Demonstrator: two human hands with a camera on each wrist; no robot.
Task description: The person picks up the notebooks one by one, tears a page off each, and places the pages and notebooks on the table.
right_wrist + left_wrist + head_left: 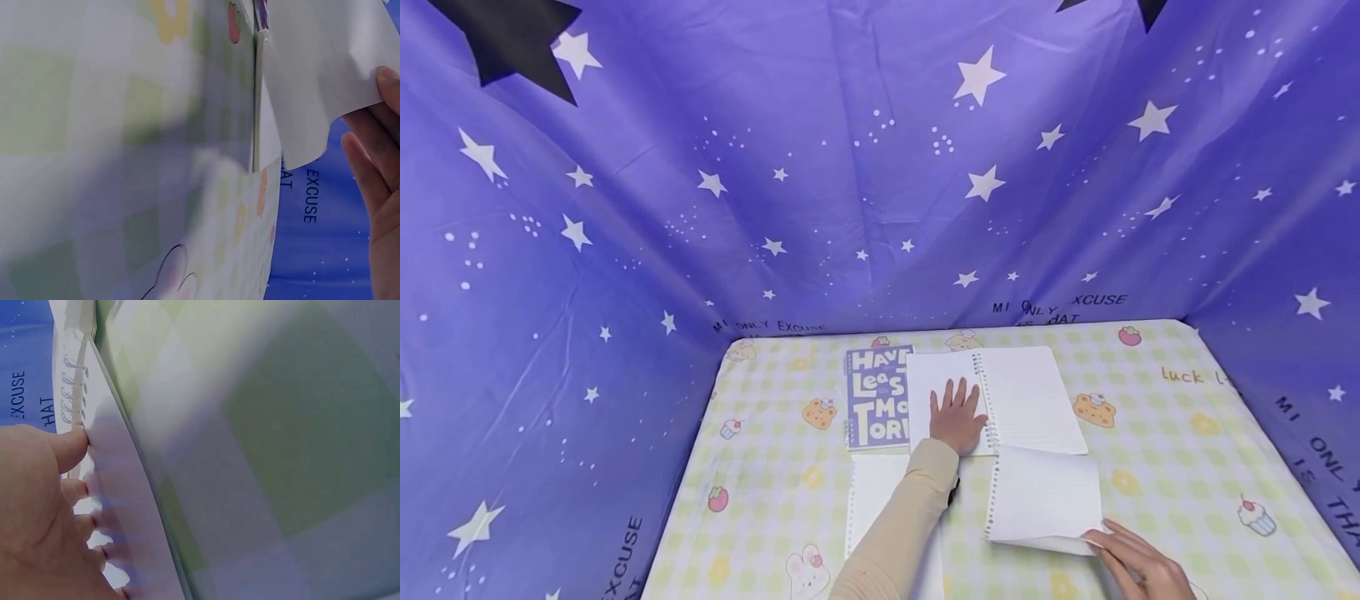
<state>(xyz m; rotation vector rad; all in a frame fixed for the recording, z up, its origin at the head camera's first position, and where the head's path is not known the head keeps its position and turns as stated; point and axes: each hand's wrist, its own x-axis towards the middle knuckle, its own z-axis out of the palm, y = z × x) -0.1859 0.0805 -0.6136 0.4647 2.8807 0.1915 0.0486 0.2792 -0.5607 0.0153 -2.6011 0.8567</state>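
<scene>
A spiral notebook (1033,400) lies spread with blank white pages. My left hand (957,418) rests flat on its left page, fingers spread. In the left wrist view, the thumb of that left hand (37,512) lies by the wire binding (74,390). Nearer to me is white paper (1045,492) with a row of holes down its left edge. My right hand (1138,560) pinches its lower right corner, which curls up off what lies below. The right wrist view has the thumb of my right hand (384,156) on top of the raised sheet (325,62).
A purple notebook (877,417) with large white lettering lies partly under the spread notebook's left page. Another white sheet (872,500) with holes lies partly hidden beneath my left sleeve (898,525). A checked cloth (775,492) covers the table; purple star-printed curtains (865,167) surround it.
</scene>
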